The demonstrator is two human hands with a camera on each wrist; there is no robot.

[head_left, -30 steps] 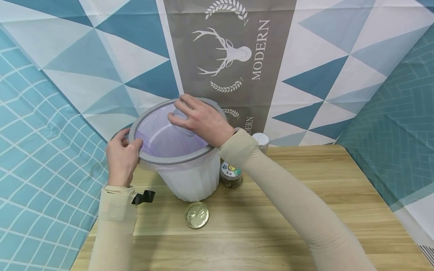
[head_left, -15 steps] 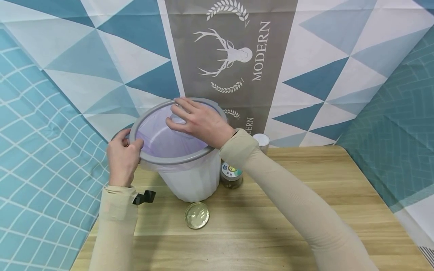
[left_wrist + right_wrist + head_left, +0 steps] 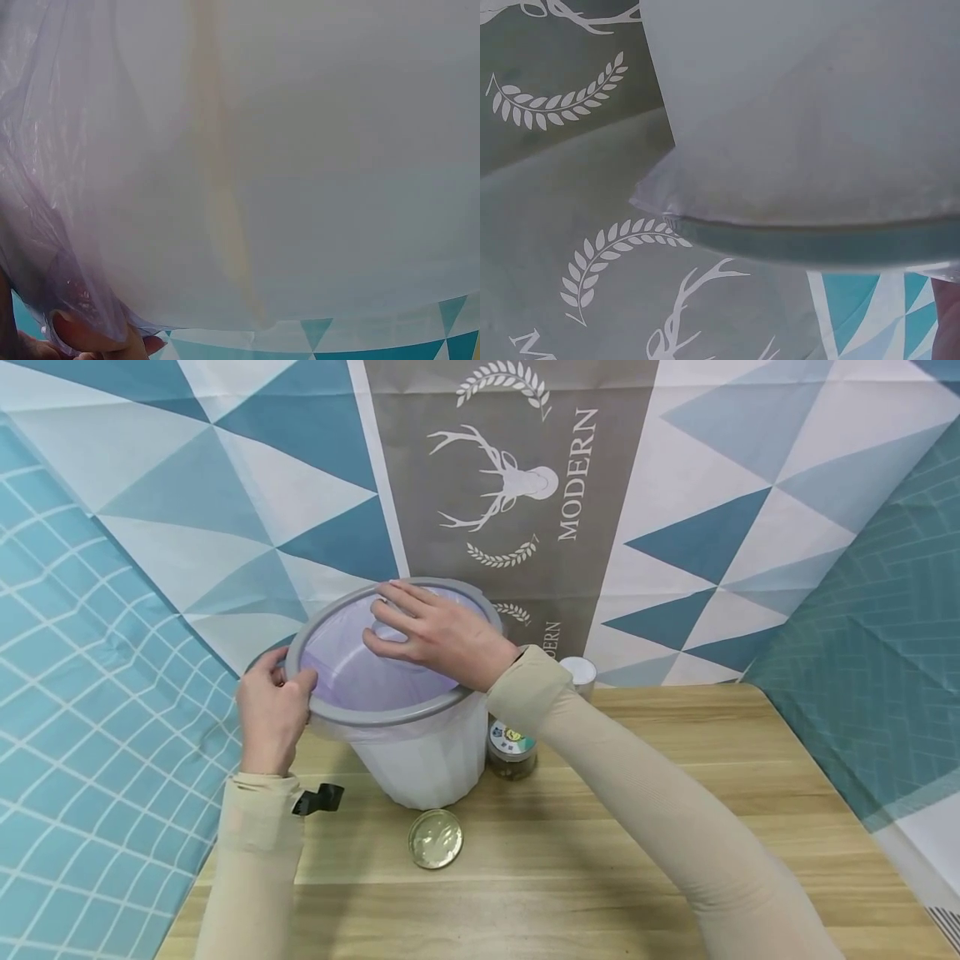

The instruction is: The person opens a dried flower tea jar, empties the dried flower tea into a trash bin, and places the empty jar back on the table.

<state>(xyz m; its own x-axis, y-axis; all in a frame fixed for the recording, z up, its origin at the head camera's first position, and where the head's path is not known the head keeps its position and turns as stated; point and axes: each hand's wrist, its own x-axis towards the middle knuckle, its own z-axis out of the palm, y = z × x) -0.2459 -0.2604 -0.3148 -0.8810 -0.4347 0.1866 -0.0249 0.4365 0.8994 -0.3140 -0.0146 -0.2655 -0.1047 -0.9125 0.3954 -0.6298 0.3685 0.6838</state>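
Observation:
A white wastebasket (image 3: 427,768) with a grey rim stands on the table, lined with a thin purple bag (image 3: 352,672). My left hand (image 3: 272,710) grips the rim and bag at the left, thumb inside; in the left wrist view its fingertips (image 3: 97,337) show under the bag's hanging edge. Over the opening, my right hand (image 3: 450,635) has its fingers and thumb curved round a clear rounded container (image 3: 388,632), mostly hidden by the hand. In the right wrist view the wastebasket's rim (image 3: 817,247) fills the middle, with a bit of hand at the right edge.
A shallow round gold lid (image 3: 437,839) lies in front of the wastebasket. Beside its right side stands a small jar (image 3: 512,750) with a printed top. A white-topped cylinder (image 3: 578,670) is partly behind the right arm. Patterned cloth walls (image 3: 510,477) enclose the table (image 3: 570,893).
My right hand has shifted slightly left and down over the opening, with the clear container in it. The left hand keeps its grip on the rim, and the wastebasket has hardly moved.

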